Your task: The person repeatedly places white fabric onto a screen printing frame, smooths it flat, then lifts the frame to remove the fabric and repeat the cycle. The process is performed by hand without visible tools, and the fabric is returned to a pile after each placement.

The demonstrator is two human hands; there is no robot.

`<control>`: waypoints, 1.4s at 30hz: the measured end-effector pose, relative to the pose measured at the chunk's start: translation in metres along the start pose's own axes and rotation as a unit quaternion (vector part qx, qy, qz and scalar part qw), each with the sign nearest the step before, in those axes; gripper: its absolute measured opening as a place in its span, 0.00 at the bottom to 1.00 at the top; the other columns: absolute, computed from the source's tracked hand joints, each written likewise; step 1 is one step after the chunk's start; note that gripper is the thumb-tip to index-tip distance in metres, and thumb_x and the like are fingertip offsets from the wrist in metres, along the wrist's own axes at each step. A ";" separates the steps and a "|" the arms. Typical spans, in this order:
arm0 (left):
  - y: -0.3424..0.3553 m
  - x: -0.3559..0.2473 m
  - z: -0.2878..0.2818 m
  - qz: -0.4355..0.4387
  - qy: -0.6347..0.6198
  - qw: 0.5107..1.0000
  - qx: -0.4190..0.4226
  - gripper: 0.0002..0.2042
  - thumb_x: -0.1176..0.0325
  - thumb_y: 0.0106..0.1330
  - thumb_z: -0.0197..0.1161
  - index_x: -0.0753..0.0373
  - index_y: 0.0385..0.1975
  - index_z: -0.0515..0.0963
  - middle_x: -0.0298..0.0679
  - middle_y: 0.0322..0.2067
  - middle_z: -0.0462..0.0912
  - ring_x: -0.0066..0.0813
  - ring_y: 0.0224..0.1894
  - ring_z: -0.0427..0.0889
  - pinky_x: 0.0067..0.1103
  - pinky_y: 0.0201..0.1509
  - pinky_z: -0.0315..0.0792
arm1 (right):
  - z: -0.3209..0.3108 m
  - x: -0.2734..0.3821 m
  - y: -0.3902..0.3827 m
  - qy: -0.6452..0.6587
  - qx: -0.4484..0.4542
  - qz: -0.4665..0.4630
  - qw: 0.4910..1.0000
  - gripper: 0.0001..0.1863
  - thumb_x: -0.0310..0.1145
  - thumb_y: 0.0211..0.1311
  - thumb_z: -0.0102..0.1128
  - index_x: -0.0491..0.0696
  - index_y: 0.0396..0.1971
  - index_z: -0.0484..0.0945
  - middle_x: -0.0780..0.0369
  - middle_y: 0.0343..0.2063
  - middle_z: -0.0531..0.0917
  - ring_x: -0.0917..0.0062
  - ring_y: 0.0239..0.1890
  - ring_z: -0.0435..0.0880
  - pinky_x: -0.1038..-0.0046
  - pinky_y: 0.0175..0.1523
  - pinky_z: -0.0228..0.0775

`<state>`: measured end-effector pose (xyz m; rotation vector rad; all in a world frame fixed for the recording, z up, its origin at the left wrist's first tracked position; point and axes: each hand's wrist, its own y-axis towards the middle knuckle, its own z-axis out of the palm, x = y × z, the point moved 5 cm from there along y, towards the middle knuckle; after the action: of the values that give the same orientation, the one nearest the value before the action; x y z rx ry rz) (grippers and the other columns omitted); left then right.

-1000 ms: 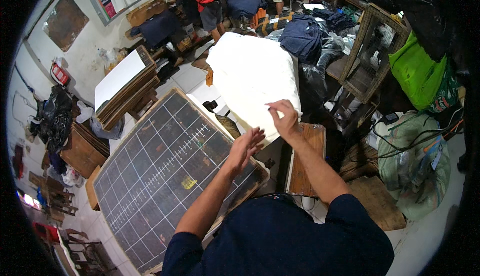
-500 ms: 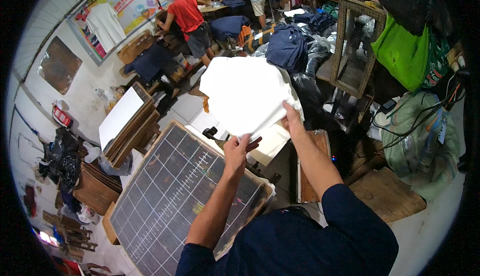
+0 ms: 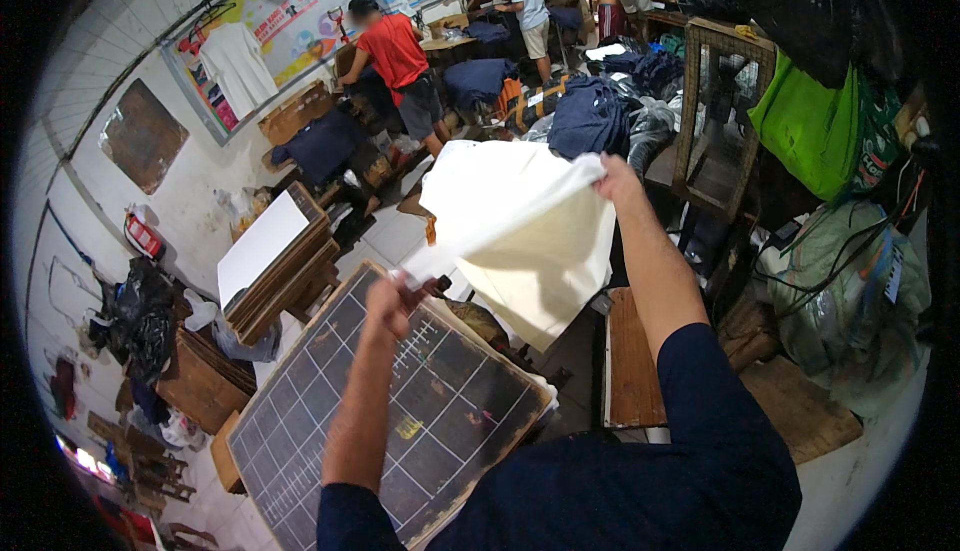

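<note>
A white cloth (image 3: 485,186), probably a garment, lies spread in front of me with its near edge stretched taut between my hands. My left hand (image 3: 390,303), a little blurred, is closed on the left end of that edge, above the far corner of a dark board with a white grid (image 3: 330,396). At the other end, my right hand (image 3: 618,181) pinches the cloth, farther away and higher. A cream-coloured flat surface (image 3: 545,266) shows below the raised edge; whether it is fabric or a covered board I cannot tell.
Left of the gridded board stands a stack of boards (image 3: 285,271) topped with a white sheet. A reddish-brown wooden panel (image 3: 634,356) is near my right arm. Farther off are folded navy garments (image 3: 590,116), a mesh-sided wooden frame (image 3: 720,116) and a person in red (image 3: 395,51).
My hands have spread apart, the left moving left and the right moving up and right. The cloth's near edge has been drawn taut and lifted, exposing more cream surface.
</note>
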<state>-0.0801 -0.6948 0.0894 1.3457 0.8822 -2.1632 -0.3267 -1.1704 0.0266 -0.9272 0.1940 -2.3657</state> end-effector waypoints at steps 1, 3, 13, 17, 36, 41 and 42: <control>0.010 -0.026 0.001 0.034 -0.029 0.999 -0.026 0.15 0.68 0.74 0.52 0.71 0.53 0.68 0.55 0.47 0.80 0.46 0.42 0.86 0.36 0.51 0.83 | 0.010 0.016 -0.005 -0.018 -0.036 -0.077 0.996 0.15 0.40 0.72 0.53 0.45 0.49 0.74 0.56 0.45 0.81 0.60 0.44 0.84 0.54 0.48 0.80; 0.014 -0.082 0.008 0.158 -0.041 0.986 -0.030 0.15 0.67 0.73 0.55 0.70 0.53 0.68 0.52 0.45 0.81 0.46 0.41 0.86 0.36 0.49 0.84 | 0.044 0.037 -0.029 0.061 0.064 -0.157 0.984 0.12 0.37 0.72 0.54 0.47 0.48 0.74 0.58 0.45 0.81 0.63 0.44 0.83 0.58 0.47 0.81; -0.152 -0.174 -0.052 0.498 -0.041 0.864 -0.062 0.26 0.53 0.76 0.46 0.68 0.62 0.66 0.49 0.59 0.74 0.39 0.59 0.76 0.35 0.65 0.70 | 0.057 -0.077 -0.275 0.133 0.306 0.022 0.942 0.16 0.37 0.65 0.52 0.46 0.48 0.77 0.60 0.48 0.81 0.70 0.47 0.82 0.66 0.55 0.75; -0.215 0.002 -0.024 0.321 -0.237 0.916 0.048 0.44 0.28 0.67 0.37 0.55 0.74 0.51 0.42 0.72 0.58 0.44 0.72 0.57 0.44 0.75 0.50 | 0.052 -0.192 -0.366 -0.039 0.302 0.102 0.947 0.16 0.41 0.64 0.60 0.48 0.47 0.79 0.63 0.45 0.82 0.74 0.46 0.82 0.69 0.53 0.77; -0.398 0.046 -0.094 0.201 -0.128 0.961 -0.143 0.33 0.79 0.52 0.66 0.70 0.62 0.66 0.46 0.51 0.80 0.35 0.51 0.82 0.29 0.56 0.76 | 0.093 -0.332 -0.360 -0.055 0.266 0.233 0.934 0.32 0.53 0.73 0.46 0.45 0.65 0.64 0.51 0.59 0.74 0.59 0.60 0.75 0.52 0.64 0.67; -0.497 0.021 -0.182 0.320 -0.083 0.938 -0.106 0.36 0.67 0.52 0.68 0.73 0.62 0.66 0.53 0.54 0.78 0.46 0.55 0.80 0.38 0.61 0.73 | 0.092 -0.348 -0.358 -0.027 0.262 0.205 0.943 0.26 0.48 0.72 0.49 0.46 0.60 0.71 0.56 0.54 0.79 0.65 0.55 0.80 0.56 0.60 0.73; -0.514 0.018 -0.203 0.310 -0.092 0.935 -0.149 0.36 0.63 0.53 0.67 0.73 0.62 0.66 0.54 0.55 0.78 0.46 0.55 0.80 0.38 0.61 0.73 | 0.088 -0.350 -0.360 -0.033 0.231 0.185 0.955 0.25 0.47 0.72 0.49 0.47 0.60 0.71 0.57 0.53 0.80 0.66 0.54 0.81 0.57 0.59 0.74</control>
<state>-0.2991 -0.1911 0.1535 1.0627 0.5774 -1.5613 -0.2315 -0.6694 0.0109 -0.6705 -0.1939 -1.9101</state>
